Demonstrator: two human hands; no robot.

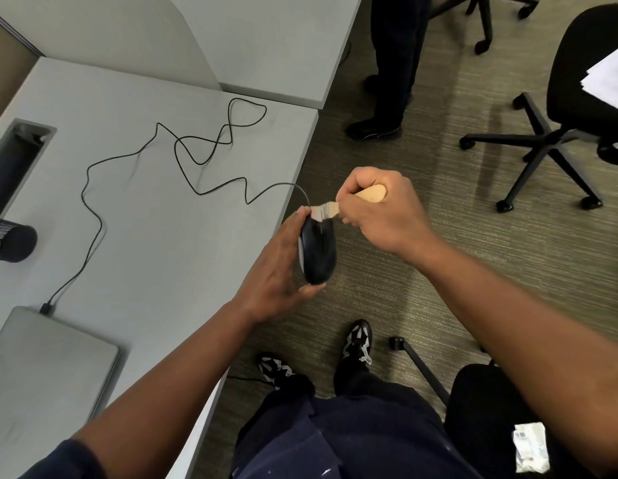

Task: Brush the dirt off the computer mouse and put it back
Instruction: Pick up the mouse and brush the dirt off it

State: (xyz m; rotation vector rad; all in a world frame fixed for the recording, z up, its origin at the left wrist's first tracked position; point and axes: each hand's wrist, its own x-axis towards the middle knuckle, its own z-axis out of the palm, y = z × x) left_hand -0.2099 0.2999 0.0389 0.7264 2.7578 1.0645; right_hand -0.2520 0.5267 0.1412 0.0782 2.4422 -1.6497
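At the far left of the grey desk (155, 243) we see a dark mesh cup (8, 238) on its side and, nearer us, a closed laptop (48, 361) with the mouse's black cable (90, 216) plugged into its edge. That cable wanders in loose loops across the desktop towards the desk's right edge.

Just past that edge, over the carpet, our left hand (276, 267) holds the black computer mouse (318, 252) clear of the desk, fingers along its far side and thumb curled under its near end, so the top faces up. To its right our right hand (380, 209) has its fingers wrapped round the wooden handle of a small brush (345, 202), whose pale bristles touch the front of the mouse where the cable enters.

We judge the mouse light, rigid and smooth-shelled, so somewhat slippery; gripping it by the sides, as now, leaves the top free for brushing. The trailing cable could tug, so slack matters when setting it back on the desk.

Farther right stand another person's legs (390, 63) and an office chair (560, 108).
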